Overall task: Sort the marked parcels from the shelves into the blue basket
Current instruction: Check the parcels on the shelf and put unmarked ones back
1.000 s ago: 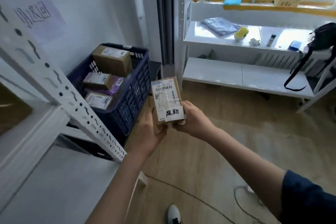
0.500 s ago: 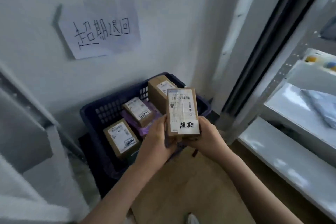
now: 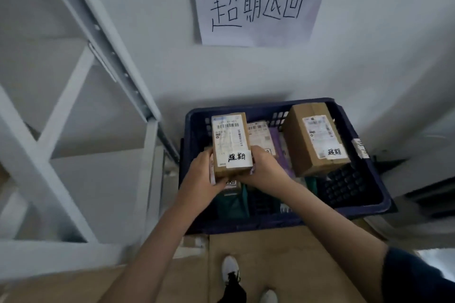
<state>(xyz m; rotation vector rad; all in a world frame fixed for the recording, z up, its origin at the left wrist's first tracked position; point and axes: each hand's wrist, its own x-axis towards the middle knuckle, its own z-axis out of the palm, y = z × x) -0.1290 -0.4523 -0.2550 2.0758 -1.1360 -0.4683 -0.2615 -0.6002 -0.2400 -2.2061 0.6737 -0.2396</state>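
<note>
The dark blue plastic basket (image 3: 364, 200) with latticed walls sits on the floor against the pale wall, its left rim close beside the upright of the grey-white metal shelf frame (image 3: 147, 155), its near rim at the edge of the light brown wooden floor (image 3: 283, 261). Inside, the right front corner of the basket lies bare — dark perforated bottom showing — while the left and middle are crowded with parcels.

The small brown cardboard parcel (image 3: 231, 145), a narrow rectangular box with a white shipping label and a white sticker handwritten in black, is held over the left part of the basket, above its contents. The left hand (image 3: 200, 179) grips its lower left edge, fingers wrapped under the box; the right hand (image 3: 264, 170) clasps the lower right edge, thumb on the side near the sticker. Both hands grasp the parcel from below and behind.

A larger brown cardboard box (image 3: 315, 140) (also with a label and handwritten sticker) leans against the far right wall of the basket, well to the right of the hands. Between them lies a smaller labelled carton (image 3: 261, 138) on purple wrapping. A white paper sign (image 3: 258, 2) with black handwritten characters hangs on the wall above the basket. White shoes (image 3: 230, 269) stand on the floor below.
</note>
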